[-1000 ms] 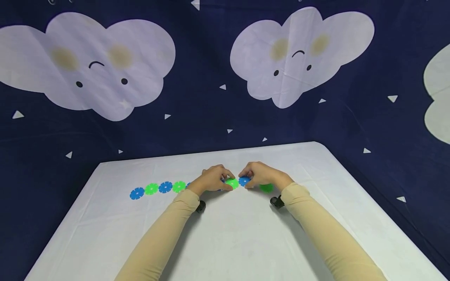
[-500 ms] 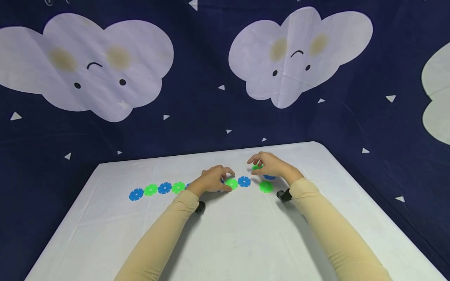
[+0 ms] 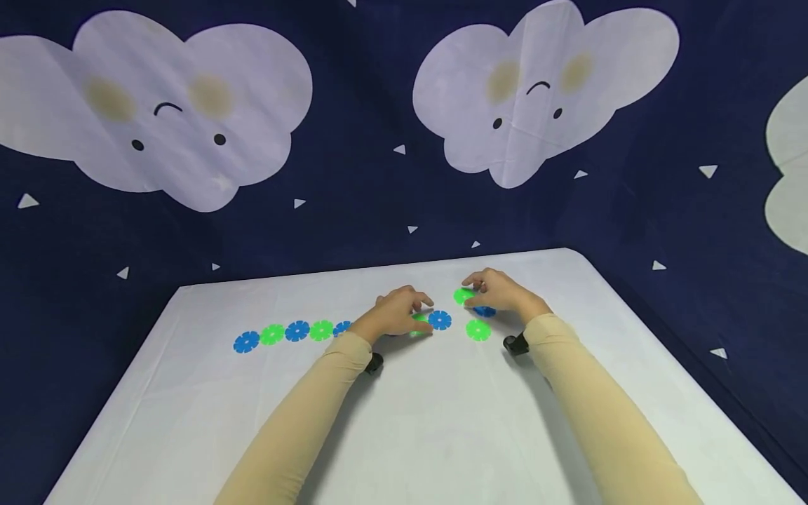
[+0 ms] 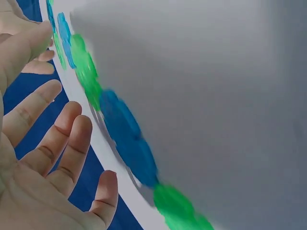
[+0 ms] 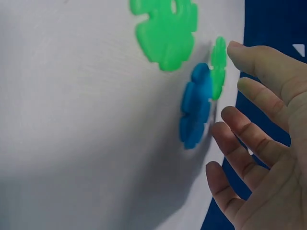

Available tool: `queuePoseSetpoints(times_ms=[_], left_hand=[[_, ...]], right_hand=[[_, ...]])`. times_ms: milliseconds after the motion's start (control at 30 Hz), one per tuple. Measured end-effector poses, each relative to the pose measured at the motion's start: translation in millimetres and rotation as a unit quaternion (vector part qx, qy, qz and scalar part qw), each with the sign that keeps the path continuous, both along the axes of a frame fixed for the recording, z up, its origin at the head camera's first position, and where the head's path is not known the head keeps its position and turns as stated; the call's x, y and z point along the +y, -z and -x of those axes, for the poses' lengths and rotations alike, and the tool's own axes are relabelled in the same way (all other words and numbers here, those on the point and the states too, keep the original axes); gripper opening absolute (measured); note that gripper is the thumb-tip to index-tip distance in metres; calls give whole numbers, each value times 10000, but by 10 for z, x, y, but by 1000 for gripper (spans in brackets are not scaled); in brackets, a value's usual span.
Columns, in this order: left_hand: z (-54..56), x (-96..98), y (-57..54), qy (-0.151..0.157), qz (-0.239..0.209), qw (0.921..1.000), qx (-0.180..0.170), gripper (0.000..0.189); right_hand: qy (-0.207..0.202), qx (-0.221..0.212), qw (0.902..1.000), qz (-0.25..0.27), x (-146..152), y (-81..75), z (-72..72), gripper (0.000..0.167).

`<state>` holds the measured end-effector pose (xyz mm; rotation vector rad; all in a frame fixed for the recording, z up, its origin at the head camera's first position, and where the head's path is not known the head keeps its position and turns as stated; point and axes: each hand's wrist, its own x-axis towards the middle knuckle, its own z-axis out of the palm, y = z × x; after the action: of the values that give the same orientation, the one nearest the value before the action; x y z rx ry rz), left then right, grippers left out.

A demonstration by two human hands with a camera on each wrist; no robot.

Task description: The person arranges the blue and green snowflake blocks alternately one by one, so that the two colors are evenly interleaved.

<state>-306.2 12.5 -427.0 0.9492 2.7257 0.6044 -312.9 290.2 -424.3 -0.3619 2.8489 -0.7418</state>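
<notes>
My left hand [image 3: 398, 312] hovers over the right part of a row of notched plastic discs, its fingers spread around a green disc [image 3: 419, 320]. Just beyond its fingertips lies a blue disc [image 3: 440, 320], beside the green one. In the left wrist view the fingers [image 4: 64, 127] are apart from the discs. My right hand [image 3: 501, 293] is at the back right, with thumb and index finger on either side of another green disc [image 3: 463, 296]. The right wrist view shows that green disc [image 5: 218, 67] not gripped. Beneath the right hand a blue disc [image 3: 485, 311] is partly hidden.
The row runs left through alternating discs to a blue disc [image 3: 246, 342] at its end; my left hand and wrist hide part of it. A loose green disc [image 3: 478, 330] lies in front of my right hand. The white table [image 3: 442, 435] ends at a dark cloud-printed cloth [image 3: 360, 231].
My right hand has let go of the blue disc at the row's right end and moved right and back to the far green disc. My left hand has shifted slightly right.
</notes>
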Motion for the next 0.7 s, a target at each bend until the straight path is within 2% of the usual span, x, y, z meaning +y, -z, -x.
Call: queuePoseSetpoints(times_ms=[100, 300, 467, 700], left_hand=[[5, 98, -17, -38, -41, 10000, -10, 54], [1, 233, 43, -123, -93, 9998, -93, 50], [-18, 282, 83, -270, -165, 9995, -78, 45], [-46, 297, 78, -328, -230, 9991, -124, 38]], right_hand=[[-36, 85, 10000, -12, 1, 18, 7, 56], [6, 189, 9998, -103, -45, 40, 10, 57], [135, 147, 9997, -149, -67, 43, 23, 54], [259, -70, 9995, -171, -32, 7, -4, 51]])
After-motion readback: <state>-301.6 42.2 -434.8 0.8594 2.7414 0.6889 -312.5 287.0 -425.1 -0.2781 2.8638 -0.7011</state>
